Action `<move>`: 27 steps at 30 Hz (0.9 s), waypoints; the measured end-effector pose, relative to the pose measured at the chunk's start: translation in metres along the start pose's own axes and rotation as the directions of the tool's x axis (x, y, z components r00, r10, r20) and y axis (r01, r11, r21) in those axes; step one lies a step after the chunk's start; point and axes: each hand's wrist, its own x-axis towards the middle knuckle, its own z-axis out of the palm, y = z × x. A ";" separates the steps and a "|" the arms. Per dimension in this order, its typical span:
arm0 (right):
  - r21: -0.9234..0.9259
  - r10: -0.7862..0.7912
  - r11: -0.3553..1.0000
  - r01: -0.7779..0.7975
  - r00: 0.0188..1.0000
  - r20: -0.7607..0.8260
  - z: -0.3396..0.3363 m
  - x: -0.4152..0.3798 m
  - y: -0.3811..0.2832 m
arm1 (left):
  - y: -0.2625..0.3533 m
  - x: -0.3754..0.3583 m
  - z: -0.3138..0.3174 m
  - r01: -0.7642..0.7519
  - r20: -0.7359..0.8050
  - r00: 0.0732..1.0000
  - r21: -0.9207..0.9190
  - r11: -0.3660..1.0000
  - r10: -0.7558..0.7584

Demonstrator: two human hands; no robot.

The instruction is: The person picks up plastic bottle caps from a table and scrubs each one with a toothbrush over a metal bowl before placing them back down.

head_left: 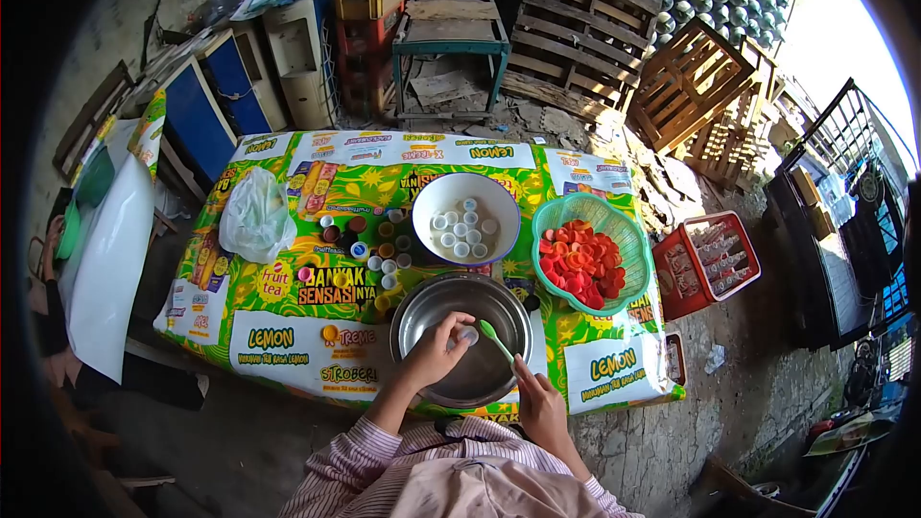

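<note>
The left hand (436,353) pinches a pale cap (468,335); the right hand (543,410) holds a green brush (498,341). Both are above a steel basin (406,315) at the table's (278,322) near edge.

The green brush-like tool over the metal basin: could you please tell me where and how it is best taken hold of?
The green brush-like tool is probably best gripped by the lower end of its slim handle, coming from the near right, as the right hand does. It slants away and left, leaving its wider end free near the left hand.
</note>
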 end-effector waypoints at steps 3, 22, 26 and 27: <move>-0.094 0.051 0.994 -0.048 0.998 0.031 0.007 -0.004 0.005 | -0.001 -0.003 -0.001 0.040 0.025 0.999 0.035 0.999 -0.041; -0.189 0.125 0.973 -0.129 0.992 -0.035 -0.003 -0.007 -0.013 | 0.004 -0.002 -0.008 -0.077 0.047 0.997 0.301 0.950 0.066; -0.355 0.231 0.918 -0.176 0.966 0.118 0.005 -0.004 -0.011 | -0.013 0.002 -0.012 -0.134 0.177 0.982 0.457 0.879 0.057; -0.356 0.231 0.917 -0.177 0.966 0.113 0.003 -0.001 -0.016 | -0.008 0.009 -0.014 -0.139 0.179 0.982 0.457 0.879 0.063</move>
